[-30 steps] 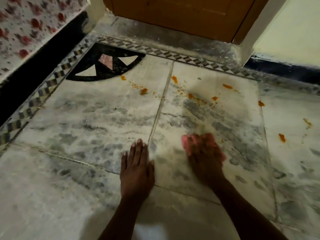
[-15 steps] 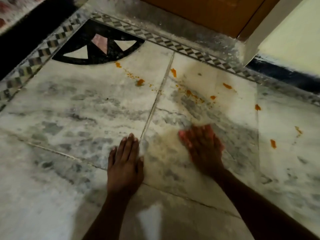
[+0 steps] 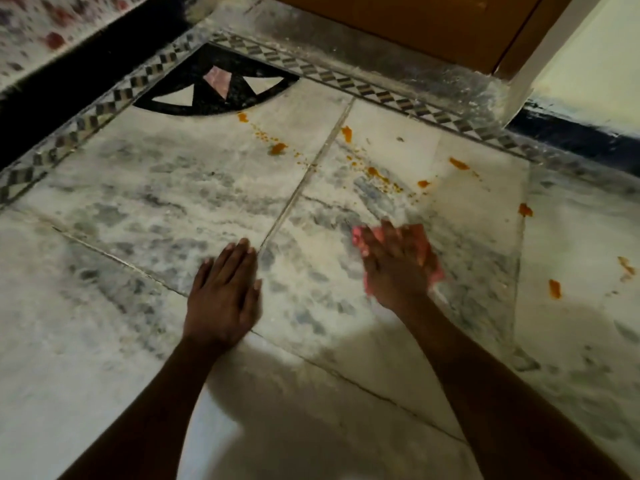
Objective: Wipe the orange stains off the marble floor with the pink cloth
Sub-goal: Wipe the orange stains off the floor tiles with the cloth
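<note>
My right hand [image 3: 394,265] lies flat with straight fingers on the pink cloth [image 3: 360,239], pressing it onto the grey-white marble floor [image 3: 156,209]; only the cloth's edges show around the hand. My left hand [image 3: 225,292] rests flat on the floor to the left, fingers straight, holding nothing. Orange stains [image 3: 375,173] run in a speckled line beyond the cloth, with a blob [image 3: 278,148] on the left slab and another [image 3: 459,163] farther right. Separate orange spots [image 3: 555,288] lie on the right slab.
A black fan-shaped inlay [image 3: 214,88] sits in the far left corner inside a checkered border strip [image 3: 381,95]. A wooden door [image 3: 433,22] stands beyond the border, and a wall corner [image 3: 540,57] rises at the upper right. A dark skirting [image 3: 52,98] runs along the left.
My right hand has slid the cloth a little forward and to the right, toward the speckled stains. The left hand stays planted on the floor. The view has shifted slightly.
</note>
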